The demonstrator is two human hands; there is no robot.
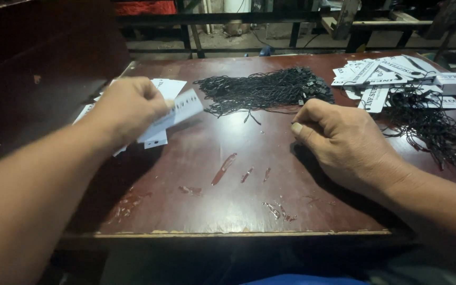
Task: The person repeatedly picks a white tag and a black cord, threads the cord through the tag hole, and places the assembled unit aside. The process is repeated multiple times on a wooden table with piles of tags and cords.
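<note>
My left hand point(127, 105) pinches a white paper tag point(178, 108) with small dark print, held above a loose stack of similar white tags point(157, 138) at the table's left side. A bundle of thin black string loops point(265, 89) lies at the middle back of the dark brown table point(201, 158). My right hand point(339, 140) rests on the table just in front of that bundle with fingers curled; whether a string is between them cannot be seen.
At the back right lies a heap of white printed tags point(391, 76) with black strings attached point(434, 129), trailing toward the right edge. The table's worn front edge point(228, 232) shows chipped varnish. Dark metal rails point(270, 18) stand behind the table.
</note>
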